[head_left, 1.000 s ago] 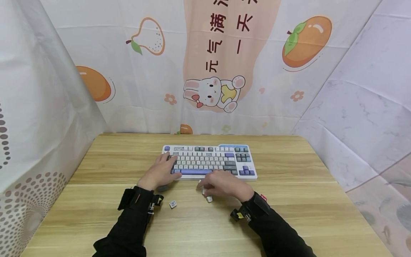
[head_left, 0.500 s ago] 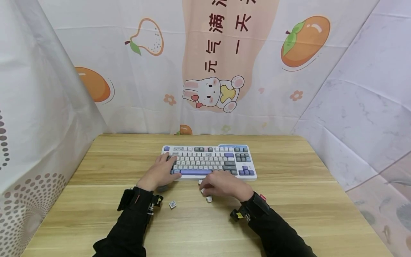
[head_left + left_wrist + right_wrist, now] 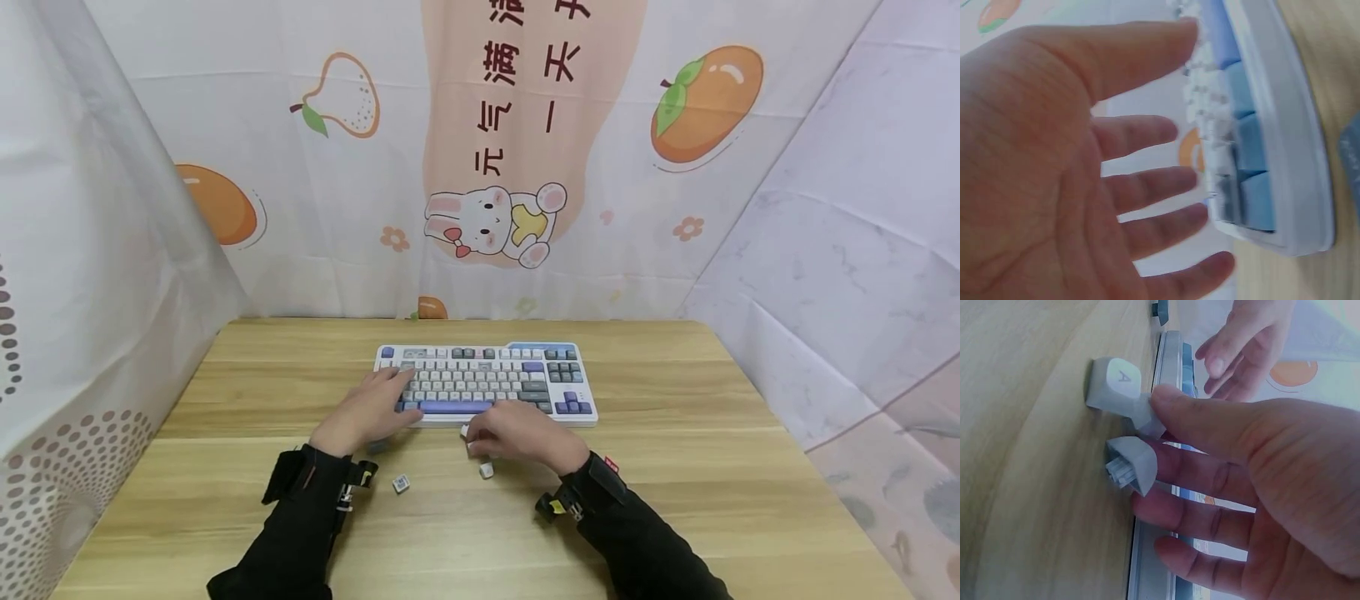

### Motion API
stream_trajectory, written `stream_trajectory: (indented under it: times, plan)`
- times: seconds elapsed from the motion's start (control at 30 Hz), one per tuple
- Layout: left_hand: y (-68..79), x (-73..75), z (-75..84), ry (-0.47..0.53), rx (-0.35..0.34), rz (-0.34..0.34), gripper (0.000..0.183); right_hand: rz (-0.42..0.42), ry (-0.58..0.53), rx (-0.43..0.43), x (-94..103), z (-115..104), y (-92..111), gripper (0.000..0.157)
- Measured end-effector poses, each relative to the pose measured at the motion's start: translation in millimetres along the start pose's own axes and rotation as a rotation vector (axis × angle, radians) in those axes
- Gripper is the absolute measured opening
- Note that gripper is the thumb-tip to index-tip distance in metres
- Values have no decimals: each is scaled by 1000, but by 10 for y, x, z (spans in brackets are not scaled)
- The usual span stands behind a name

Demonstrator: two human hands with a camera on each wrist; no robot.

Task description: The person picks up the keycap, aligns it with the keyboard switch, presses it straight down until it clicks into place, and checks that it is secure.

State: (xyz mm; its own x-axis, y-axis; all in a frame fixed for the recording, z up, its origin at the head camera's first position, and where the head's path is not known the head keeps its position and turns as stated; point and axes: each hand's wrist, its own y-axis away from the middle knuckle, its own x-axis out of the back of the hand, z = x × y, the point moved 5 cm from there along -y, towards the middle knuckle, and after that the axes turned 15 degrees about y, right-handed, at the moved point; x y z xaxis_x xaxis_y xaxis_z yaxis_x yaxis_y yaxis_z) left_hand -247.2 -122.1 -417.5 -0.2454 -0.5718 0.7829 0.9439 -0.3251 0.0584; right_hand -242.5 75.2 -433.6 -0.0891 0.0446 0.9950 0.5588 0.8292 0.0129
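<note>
My left hand (image 3: 367, 412) spreads loosely over the left end of a white keyboard (image 3: 480, 421), holding nothing. Its thumb lies above the purple space bar (image 3: 1219, 31), and the other fingers extend past the keyboard's left edge. Just in front of the keyboard, my right hand (image 3: 517, 435) pinches a small pale keycap (image 3: 1147, 419), thumb on its near side. A keycap marked A (image 3: 1124, 376) sits right beside it. An upturned keycap (image 3: 1138, 462) with its stem showing lies against the index and middle fingertips.
A loose white keycap (image 3: 401, 483) lies on the wooden table (image 3: 435, 550) between the forearms. A dark grey keycap (image 3: 377, 447) is close by the left wrist. Printed cloth (image 3: 337, 267) hangs behind and at both sides of the table.
My left hand has shifted slightly back toward the left and its fingers have drawn together off the upper keys. The right hand stays nearly in place at the keycaps.
</note>
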Motion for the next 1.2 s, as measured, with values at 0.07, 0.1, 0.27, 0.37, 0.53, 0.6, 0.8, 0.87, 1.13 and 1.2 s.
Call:
stream_trajectory:
  times: [0.07, 0.1, 0.27, 0.37, 0.53, 0.6, 0.8, 0.87, 1.13, 1.2]
  plan:
    - [45, 28, 45, 7, -17, -13, 66, 11, 4, -5, 16, 2, 3, 11]
    - [73, 42, 70, 15, -26, -25, 63, 15, 8, -8, 23, 4, 6, 11]
    - [237, 16, 147, 79, -17, -139, 50, 20, 7, -32, 46, 53, 35, 13]
    - [325, -65, 166, 101, 8, -207, 50, 35, 7, -40, 83, 103, 64, 13]
    - [385, -190, 198, 70, 9, -257, 47, 88, 47, -64, 171, 208, 117, 15]
    - [380, -224, 190, 49, 10, -265, 43, 99, 54, -73, 189, 247, 127, 15]
    - [312, -239, 152, 58, -5, -250, 26, 121, 65, -122, 256, 370, 150, 13]
    - [286, -239, 147, 84, -23, -242, 23, 141, 88, -153, 271, 428, 174, 12]
    - [186, -324, 181, 72, -220, -203, 8, 173, 161, -308, 240, 628, 307, 28]
    - [165, -346, 206, 52, -281, -194, 6, 171, 155, -318, 225, 657, 323, 32]
